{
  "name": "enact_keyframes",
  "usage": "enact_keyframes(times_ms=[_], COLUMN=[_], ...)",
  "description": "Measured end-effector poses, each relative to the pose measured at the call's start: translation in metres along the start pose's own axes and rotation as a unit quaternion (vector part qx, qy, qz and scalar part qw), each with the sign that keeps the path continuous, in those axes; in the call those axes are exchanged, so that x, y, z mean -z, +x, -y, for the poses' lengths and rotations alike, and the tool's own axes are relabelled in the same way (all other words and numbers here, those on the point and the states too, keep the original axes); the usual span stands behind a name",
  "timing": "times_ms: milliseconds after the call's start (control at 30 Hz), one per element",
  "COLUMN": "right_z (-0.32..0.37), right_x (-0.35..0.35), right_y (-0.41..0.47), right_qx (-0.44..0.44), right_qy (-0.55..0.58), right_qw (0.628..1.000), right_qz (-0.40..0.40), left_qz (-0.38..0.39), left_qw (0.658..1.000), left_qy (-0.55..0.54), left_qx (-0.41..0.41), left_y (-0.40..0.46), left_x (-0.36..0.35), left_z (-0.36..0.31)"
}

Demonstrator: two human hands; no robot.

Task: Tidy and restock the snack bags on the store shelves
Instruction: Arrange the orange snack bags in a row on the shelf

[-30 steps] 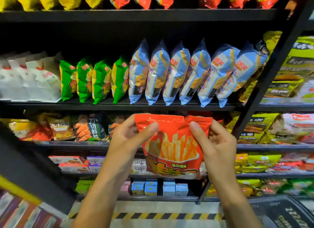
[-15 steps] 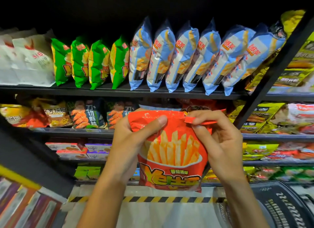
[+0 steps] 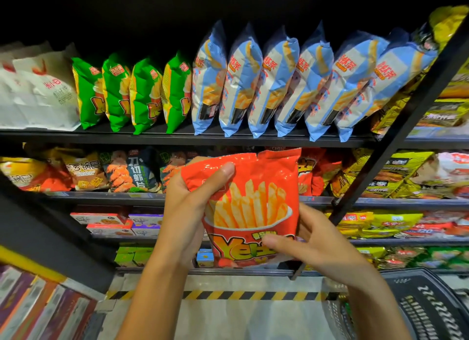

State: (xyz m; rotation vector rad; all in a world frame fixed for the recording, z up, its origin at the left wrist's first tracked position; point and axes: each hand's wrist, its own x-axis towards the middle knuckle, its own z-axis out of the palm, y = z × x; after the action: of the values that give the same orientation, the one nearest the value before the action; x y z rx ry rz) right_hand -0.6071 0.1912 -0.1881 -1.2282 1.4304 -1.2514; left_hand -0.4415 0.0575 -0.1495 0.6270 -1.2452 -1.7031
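Leftmost on the upper shelf point(image 3: 177, 138) lie white bags point(image 3: 35, 93), then four green bags point(image 3: 132, 93) standing on edge, then a row of six blue bags point(image 3: 291, 83) leaning rightward against one another. Below them, the middle shelf point(image 3: 101, 196) carries mixed orange, brown and dark packets, too blurred at the far left to read.

Just in front of that middle shelf, the left hand point(image 3: 185, 207) grips the orange fries bag point(image 3: 253, 200) at its upper left corner: the thumb is laid across the front of the bag and the other fingers are wrapped behind it, mostly hidden. The bag is upright and held in the air, apart from every shelf, its top edge just under the lip of the upper shelf. The right hand point(image 3: 314, 245) pinches the bag's lower right part, thumb pressed on the yellow lettering in front, the remaining fingers curled round the side edge and behind.

Further right, a black slanted post point(image 3: 396, 134) crosses the shelves, with yellow bags point(image 3: 396, 174) beyond it. At the bottom right sits a dark basket point(image 3: 431, 306), and a yellow-and-black striped strip point(image 3: 228, 295) runs along the floor.
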Motion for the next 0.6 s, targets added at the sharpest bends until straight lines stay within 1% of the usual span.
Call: enact_keyframes(times_ms=[67,100,133,200,267,300,367,433,533,567,600], right_z=[-0.003,-0.003,-0.003,-0.006,-0.011,-0.013,-0.014,-0.015,-0.016,-0.016,-0.015], right_x=[-0.002,-0.003,-0.003,0.001,0.008,0.011,0.016,0.017,0.017,0.017,0.018], right_y=[0.003,0.005,0.007,0.013,0.016,0.017,0.018,0.016,0.01,0.006,0.001], right_qx=[0.007,0.023,0.042,0.061,0.046,0.031,0.002,0.003,0.058,0.084,0.106], right_qy=[0.017,0.033,0.049,0.087,0.103,0.098,0.101,0.119,0.079,0.061,0.043], right_qw=[0.998,0.993,0.986,0.967,0.959,0.96,0.967,0.97,0.968,0.97,0.974], right_qz=[-0.066,-0.111,-0.156,-0.23,-0.262,-0.26,-0.233,-0.212,-0.23,-0.22,-0.193], left_qz=[0.014,0.036,0.068,0.16,0.232,0.244,0.224,0.191,0.141,0.125,0.109], left_qw=[1.0,0.999,0.996,0.978,0.958,0.954,0.958,0.966,0.98,0.981,0.983], left_qy=[0.002,0.022,0.058,0.128,0.152,0.15,0.16,0.157,0.133,0.138,0.144], left_qx=[0.005,0.004,0.005,0.031,0.075,0.084,0.079,0.074,0.056,0.047,0.046], left_y=[0.005,0.008,0.01,0.01,0.005,0.002,-0.002,-0.002,-0.002,-0.002,-0.002], left_x=[-0.001,0.0,0.002,0.008,0.011,0.012,0.013,0.014,0.012,0.01,0.009], left_z=[0.003,0.006,0.009,0.018,0.03,0.036,0.045,0.052,0.055,0.055,0.055])
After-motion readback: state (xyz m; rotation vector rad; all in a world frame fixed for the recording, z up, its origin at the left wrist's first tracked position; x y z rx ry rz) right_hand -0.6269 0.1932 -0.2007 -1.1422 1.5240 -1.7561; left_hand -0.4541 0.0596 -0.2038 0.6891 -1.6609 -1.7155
